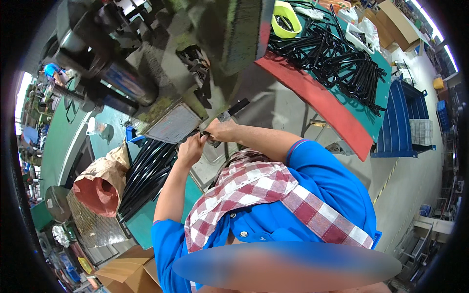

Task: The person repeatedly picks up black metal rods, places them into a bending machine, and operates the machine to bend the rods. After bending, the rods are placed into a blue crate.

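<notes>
Here, beside the grey plate [173,124], left hand [189,150] and right hand [222,131] curl close, pinching what I can't tell, black rods [145,177] slanting off below that plate, nearer the left hand

To the right of the large, worn grey metal machine [173,68], a red-edged, green-topped desk [382,78] is covered by a heap of glossy black thin rods [337,63], beside which a yellow-green plastic tub [286,20] is set. Below and left of the machine, long glossy black tubes [144,176] are laid across a second green-topped desk [141,234].
</notes>
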### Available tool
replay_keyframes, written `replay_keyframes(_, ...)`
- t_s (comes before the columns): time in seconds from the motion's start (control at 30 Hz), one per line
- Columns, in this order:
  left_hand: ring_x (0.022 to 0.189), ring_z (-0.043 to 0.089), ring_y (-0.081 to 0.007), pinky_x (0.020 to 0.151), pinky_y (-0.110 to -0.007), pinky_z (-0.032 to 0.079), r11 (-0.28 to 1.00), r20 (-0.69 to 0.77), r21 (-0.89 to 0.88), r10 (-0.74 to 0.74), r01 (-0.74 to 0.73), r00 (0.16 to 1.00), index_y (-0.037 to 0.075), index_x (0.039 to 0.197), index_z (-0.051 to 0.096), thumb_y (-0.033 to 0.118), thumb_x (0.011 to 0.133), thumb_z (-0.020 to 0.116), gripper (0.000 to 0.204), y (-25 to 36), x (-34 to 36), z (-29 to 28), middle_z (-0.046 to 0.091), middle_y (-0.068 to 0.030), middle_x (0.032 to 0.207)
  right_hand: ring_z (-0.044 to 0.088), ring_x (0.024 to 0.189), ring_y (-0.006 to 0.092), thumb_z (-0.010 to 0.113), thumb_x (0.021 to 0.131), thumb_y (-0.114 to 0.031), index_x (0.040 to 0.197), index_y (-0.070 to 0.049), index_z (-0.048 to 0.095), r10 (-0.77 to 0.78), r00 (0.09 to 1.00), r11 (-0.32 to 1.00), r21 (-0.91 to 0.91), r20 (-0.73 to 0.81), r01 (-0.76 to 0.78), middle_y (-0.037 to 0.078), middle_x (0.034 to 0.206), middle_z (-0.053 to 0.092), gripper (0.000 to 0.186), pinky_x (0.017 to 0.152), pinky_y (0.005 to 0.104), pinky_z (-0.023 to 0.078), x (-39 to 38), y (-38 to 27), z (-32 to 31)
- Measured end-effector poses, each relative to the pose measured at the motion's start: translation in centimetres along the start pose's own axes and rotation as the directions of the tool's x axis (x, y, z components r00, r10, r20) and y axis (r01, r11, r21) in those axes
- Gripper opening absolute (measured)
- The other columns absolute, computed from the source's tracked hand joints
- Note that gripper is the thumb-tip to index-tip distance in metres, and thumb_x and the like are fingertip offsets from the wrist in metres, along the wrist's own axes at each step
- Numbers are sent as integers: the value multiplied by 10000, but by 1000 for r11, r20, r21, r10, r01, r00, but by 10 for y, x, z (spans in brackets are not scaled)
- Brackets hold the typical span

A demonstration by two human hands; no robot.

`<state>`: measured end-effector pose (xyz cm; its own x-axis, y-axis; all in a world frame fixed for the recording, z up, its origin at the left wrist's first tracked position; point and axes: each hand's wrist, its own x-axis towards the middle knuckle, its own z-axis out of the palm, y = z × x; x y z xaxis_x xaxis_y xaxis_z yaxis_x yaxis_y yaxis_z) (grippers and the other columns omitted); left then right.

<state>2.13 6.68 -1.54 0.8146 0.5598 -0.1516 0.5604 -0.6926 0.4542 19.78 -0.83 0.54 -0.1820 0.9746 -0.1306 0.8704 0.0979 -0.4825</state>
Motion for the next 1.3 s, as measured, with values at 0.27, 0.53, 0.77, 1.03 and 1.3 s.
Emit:
replay_keyframes(0.27, 624, 547, -108, 593, -277, 436, 746, 386, -604, -35, 281, 922, 20, 867, 582, 278, 975, 499, 291, 3, 23, -18, 599, -27, 694, 625, 957, 347, 592, 804, -169, 1110, -172, 596, -96, 933, 994, -79, -347, 73, 170, 1051, 591, 306, 811, 464, 482, -23, 46, 9)
replay_keyframes(0.53, 548, 572, -126, 527, -295, 456, 718, 428, -596, -95, 359, 899, 20, 692, 597, 317, 926, 605, 379, 0, 32, -16, 599, -37, 611, 611, 890, 404, 573, 751, -96, 982, -58, 605, 146, 968, 988, -22, -203, -153, 195, 903, 631, 236, 740, 493, 523, -29, 43, 0)
replay_keyframes(0.77, 860, 622, -292, 750, -387, 475, 944, 296, -311, -13, 109, 955, -28, 1065, 597, 361, 658, 846, 616, 6, 10, -27, 663, -162, 905, 599, 925, 421, 550, 768, -98, 997, -44, 603, 74, 978, 993, -75, -195, -90, 221, 985, 604, 242, 737, 498, 530, -34, 20, -25)
replay_keyframes(1.03, 908, 582, -438, 764, -483, 458, 993, 141, -112, -20, 36, 990, -38, 997, 553, 397, 769, 722, 520, 8, -1, -13, 623, -270, 902, 513, 1130, 342, 618, 714, -193, 1028, -94, 657, 107, 944, 918, -334, -311, -213, 147, 977, 640, 331, 1043, 508, 272, -51, 32, -25)
replay_keyframes(1.3, 653, 401, -137, 580, -300, 366, 852, 69, -503, -133, 149, 989, -11, 922, 527, 173, 842, 688, 257, 62, -18, -28, 455, -62, 688, 387, 1272, 323, 661, 785, -209, 1256, -91, 496, 232, 566, 915, -19, -791, -403, 136, 1353, 430, 513, 1027, 452, 317, -146, 65, -70)
